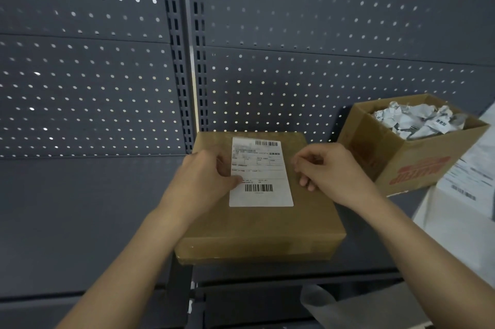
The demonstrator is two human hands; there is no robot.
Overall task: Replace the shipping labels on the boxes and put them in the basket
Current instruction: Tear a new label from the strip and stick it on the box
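A closed brown cardboard box (267, 227) lies flat on a dark grey shelf. A white shipping label (261, 176) with two barcodes lies on its top. My left hand (206, 176) rests on the box at the label's left edge, the thumb pressing on the label. My right hand (329, 170) hovers just right of the label with its fingers curled and nothing visible in them. No basket is in view.
An open cardboard box (396, 157) with red print, filled with crumpled white labels (420, 120), stands at the right. White sheets of labels (466, 181) lie at the far right edge. A grey perforated panel (107, 74) forms the back wall. The shelf's front edge (267, 277) runs below the box.
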